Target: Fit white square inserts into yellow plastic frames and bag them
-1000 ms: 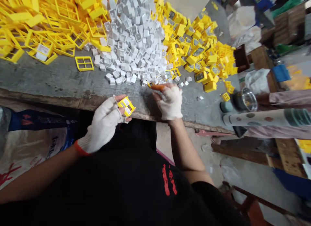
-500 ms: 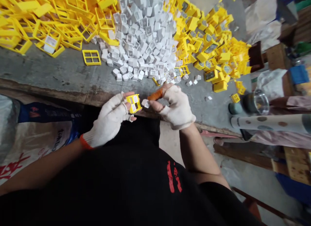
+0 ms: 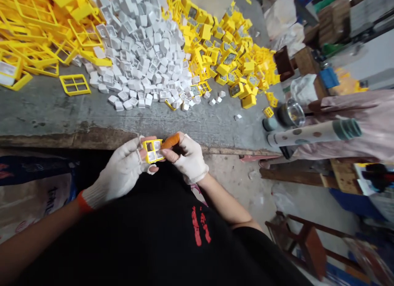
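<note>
My left hand (image 3: 123, 167), in a white fingerless glove, holds a small yellow four-pane frame (image 3: 153, 151) near the table's front edge. White pieces sit in three of its panes; the upper left pane looks dark. My right hand (image 3: 187, 156), gloved too and with an orange cover on a finger, has thumb and finger pressed together at the frame's right side. Whether a piece is between them is hidden. Beyond my hands lies a heap of white pieces (image 3: 144, 56), with yellow frames (image 3: 33, 27) to its left and yellow blocks (image 3: 227, 56) to its right.
A single yellow frame (image 3: 75, 85) lies flat on the grey table (image 3: 101, 117). At the right stand a clear container (image 3: 291, 113) and a white spotted roll (image 3: 310, 133). Bags lie below the table at the left, and a brown wooden stool (image 3: 310, 241) stands lower right.
The view has swung to the right. My right hand has closed in on the yellow frame, where it was apart with a white piece. A lower right pane now shows white.
</note>
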A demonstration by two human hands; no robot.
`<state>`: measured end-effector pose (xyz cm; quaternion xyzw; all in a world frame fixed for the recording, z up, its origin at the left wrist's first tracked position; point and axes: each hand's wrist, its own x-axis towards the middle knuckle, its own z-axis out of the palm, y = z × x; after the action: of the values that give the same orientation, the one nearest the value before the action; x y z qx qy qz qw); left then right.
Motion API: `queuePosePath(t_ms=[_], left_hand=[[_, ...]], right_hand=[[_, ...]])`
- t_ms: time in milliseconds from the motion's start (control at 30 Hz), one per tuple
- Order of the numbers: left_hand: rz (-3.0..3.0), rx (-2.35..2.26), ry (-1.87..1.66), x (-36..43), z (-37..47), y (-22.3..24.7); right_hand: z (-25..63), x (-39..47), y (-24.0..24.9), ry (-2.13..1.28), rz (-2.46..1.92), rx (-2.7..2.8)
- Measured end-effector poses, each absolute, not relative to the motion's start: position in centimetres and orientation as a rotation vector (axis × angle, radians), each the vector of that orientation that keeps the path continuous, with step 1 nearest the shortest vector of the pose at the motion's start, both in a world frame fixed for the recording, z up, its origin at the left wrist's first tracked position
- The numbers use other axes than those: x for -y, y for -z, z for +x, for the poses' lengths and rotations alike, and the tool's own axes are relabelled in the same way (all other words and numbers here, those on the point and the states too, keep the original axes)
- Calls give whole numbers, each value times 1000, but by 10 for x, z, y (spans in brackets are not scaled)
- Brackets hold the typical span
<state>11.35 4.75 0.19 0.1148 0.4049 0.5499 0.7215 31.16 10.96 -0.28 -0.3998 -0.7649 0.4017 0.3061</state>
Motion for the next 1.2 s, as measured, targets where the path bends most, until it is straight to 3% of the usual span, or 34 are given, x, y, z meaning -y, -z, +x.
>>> queuePosePath(t_ms=[133,300,467,767,967,1200], left_hand=[[253,-919,-1192,-50,116,-6],[256,-999,-1242,-56,118,-12],[263,-1037,-1244,-56,117,-14],[216,-987,-1220,-57,121,-15],[184,-869,-1169,-56,128,-14],[221,-877,-1085,-55,124,-15]], right_hand=[[331,-134,1,-868,-1070,2110],[353,-220,13,-397,-1578,2025],[336,-247,25,-172,-1697,2244],[341,-213,20,-342,-1524,2318],[324,-146,-8,-505,-1032,2181],[312,-130,-5,-693,-821,2360]])
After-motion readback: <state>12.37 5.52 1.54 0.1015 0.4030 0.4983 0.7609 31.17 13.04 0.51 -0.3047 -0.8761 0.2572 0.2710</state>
